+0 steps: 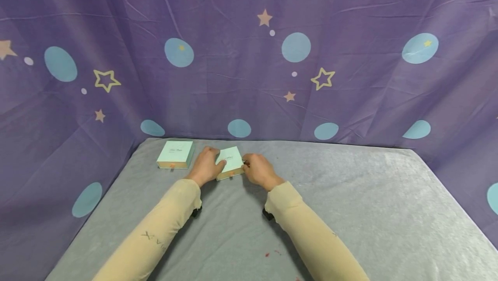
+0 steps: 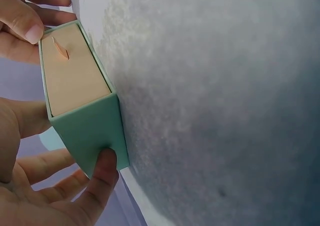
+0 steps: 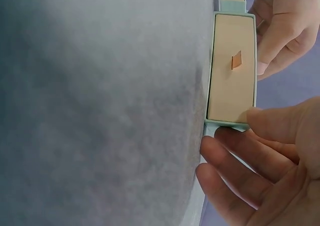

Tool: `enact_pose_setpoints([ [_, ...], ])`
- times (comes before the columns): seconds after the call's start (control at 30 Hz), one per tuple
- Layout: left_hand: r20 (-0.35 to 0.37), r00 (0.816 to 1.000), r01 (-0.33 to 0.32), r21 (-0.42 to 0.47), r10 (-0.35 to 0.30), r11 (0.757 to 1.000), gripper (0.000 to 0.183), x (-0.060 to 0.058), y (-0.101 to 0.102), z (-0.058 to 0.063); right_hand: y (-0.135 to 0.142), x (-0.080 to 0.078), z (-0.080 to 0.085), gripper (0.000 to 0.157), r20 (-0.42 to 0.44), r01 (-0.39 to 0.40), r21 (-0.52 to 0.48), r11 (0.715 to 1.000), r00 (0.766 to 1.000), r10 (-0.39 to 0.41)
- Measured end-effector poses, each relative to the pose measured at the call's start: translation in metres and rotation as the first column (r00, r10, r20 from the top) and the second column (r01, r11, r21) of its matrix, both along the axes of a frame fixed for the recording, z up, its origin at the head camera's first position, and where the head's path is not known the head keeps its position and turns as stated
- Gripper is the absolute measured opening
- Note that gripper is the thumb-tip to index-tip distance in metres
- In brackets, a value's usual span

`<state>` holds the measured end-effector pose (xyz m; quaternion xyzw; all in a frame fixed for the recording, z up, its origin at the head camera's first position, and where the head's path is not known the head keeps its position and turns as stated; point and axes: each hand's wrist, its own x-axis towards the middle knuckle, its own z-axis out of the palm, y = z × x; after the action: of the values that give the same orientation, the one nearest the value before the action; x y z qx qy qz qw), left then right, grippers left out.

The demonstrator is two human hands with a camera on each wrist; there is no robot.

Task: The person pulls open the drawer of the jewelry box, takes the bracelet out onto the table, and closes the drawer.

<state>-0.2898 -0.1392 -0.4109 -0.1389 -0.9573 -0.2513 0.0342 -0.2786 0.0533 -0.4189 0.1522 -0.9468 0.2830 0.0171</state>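
A small mint-green drawer box [image 1: 230, 158] lies on the grey cloth, slightly turned, between both hands. Its tan drawer front [image 2: 75, 71] faces the person and carries a little orange ribbon tab [image 3: 237, 60]. My left hand [image 1: 206, 166] grips the box from its left, thumb over the lid and fingers along the side wall. At the box's right end, my right hand [image 1: 260, 170] holds the near corner, thumb on the front edge and fingertips against the side. The drawer sits flush inside its sleeve.
A second, similar mint-green box [image 1: 176, 151] stands to the left of the left hand, with its tan front toward the person. The grey cloth-covered table [image 1: 350, 203] ends at a purple curtain [image 1: 249, 78] with stars and blue dots. Small red marks spot the cloth near the front.
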Motion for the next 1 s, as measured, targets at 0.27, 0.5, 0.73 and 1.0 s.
enact_pose_setpoints([
  [0.27,0.007,1.000,-0.001,0.017,0.001,1.000,0.051,0.004,0.004,-0.001,0.004,0.003,0.000,0.017,0.004,0.000,-0.019,1.000,1.000,0.000],
  [0.5,0.020,1.000,-0.005,0.053,0.004,0.999,0.052,0.005,0.003,-0.001,0.007,0.006,0.000,0.020,-0.001,0.003,-0.046,0.999,1.000,-0.003],
  [0.73,0.077,0.997,-0.040,0.099,0.033,0.994,0.054,0.003,-0.005,-0.002,0.007,0.009,-0.001,0.024,0.067,0.050,-0.133,0.990,0.997,-0.041],
  [1.0,0.154,0.986,-0.087,0.187,0.058,0.979,0.058,0.003,-0.009,-0.002,0.006,0.009,-0.001,0.016,0.125,0.106,-0.274,0.956,0.989,-0.073],
])
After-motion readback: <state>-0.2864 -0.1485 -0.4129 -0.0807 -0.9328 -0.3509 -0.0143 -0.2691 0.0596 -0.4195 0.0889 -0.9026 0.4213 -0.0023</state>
